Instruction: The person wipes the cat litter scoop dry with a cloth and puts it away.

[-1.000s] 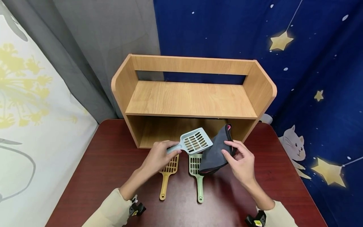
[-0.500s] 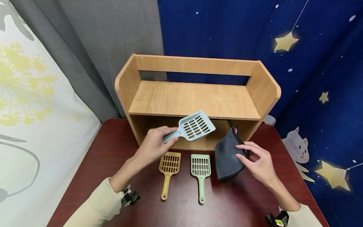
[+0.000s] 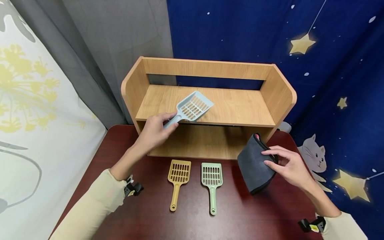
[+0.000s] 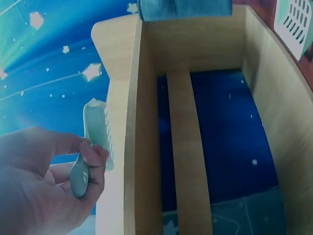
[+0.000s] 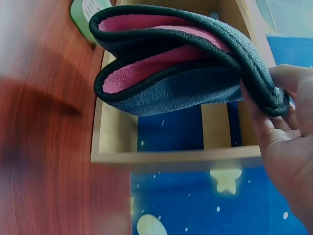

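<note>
Gripping the handle of a pale blue slotted plastic scoop [image 3: 192,108], the left hand [image 3: 154,131] had its fingers [image 4: 95,159] curled round the grip, and the scoop's head hung over the front edge of the upper board of the light wooden two-level shelf [image 3: 133,85], toward its left part. That upper board lay bare to the right of the scoop, bounded by a low back rail and rounded side panels. The lower opening of the shelf was open room across its width.

The right hand [image 3: 292,168] pinched a folded dark grey cloth with pink lining [image 3: 255,165] between thumb and fingers [image 5: 281,78], holding it near the shelf's right front corner, above the dark red wooden tabletop [image 3: 120,156]. Whether the cloth's lower edge touched the tabletop could not be told.

A yellow slotted plastic scoop [image 3: 177,181] and a light green slotted plastic scoop [image 3: 211,183] lay flat side by side on the tabletop just before the shelf, handles toward the person, apart from each other and from both hands.
</note>
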A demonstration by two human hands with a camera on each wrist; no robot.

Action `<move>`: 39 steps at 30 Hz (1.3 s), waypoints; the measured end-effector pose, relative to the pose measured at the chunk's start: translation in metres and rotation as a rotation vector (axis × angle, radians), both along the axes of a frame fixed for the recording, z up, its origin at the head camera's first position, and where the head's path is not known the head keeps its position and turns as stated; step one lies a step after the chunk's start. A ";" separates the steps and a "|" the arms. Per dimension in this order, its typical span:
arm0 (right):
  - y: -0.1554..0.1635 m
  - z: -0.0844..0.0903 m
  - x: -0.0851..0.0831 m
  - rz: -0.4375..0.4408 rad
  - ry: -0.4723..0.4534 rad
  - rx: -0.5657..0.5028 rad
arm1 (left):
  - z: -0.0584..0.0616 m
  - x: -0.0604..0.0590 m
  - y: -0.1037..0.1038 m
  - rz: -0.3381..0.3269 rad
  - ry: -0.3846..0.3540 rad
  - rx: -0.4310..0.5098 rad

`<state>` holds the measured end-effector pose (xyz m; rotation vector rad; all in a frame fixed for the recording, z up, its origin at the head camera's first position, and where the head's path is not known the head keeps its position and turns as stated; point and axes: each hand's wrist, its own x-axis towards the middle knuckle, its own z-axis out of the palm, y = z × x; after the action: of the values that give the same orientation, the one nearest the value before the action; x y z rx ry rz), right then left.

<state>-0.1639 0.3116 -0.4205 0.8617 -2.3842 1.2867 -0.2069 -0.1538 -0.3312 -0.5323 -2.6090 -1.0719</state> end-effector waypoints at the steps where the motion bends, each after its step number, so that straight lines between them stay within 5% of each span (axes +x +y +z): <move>1: 0.003 0.000 -0.001 -0.004 0.005 0.005 | 0.001 -0.003 -0.001 0.008 -0.013 -0.004; 15: 0.027 -0.008 -0.002 -0.038 0.013 0.077 | 0.020 -0.046 -0.020 0.113 -0.068 -0.076; 21: 0.029 -0.011 -0.004 -0.032 0.015 0.075 | 0.019 -0.064 -0.026 0.142 -0.075 -0.114; 39: 0.025 -0.021 -0.005 -0.038 -0.032 0.079 | 0.021 -0.081 -0.005 0.229 -0.112 -0.158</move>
<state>-0.1686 0.3370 -0.4412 0.8193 -2.4789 1.2080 -0.2878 -0.1589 -0.3100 -0.2024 -2.7851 -0.8508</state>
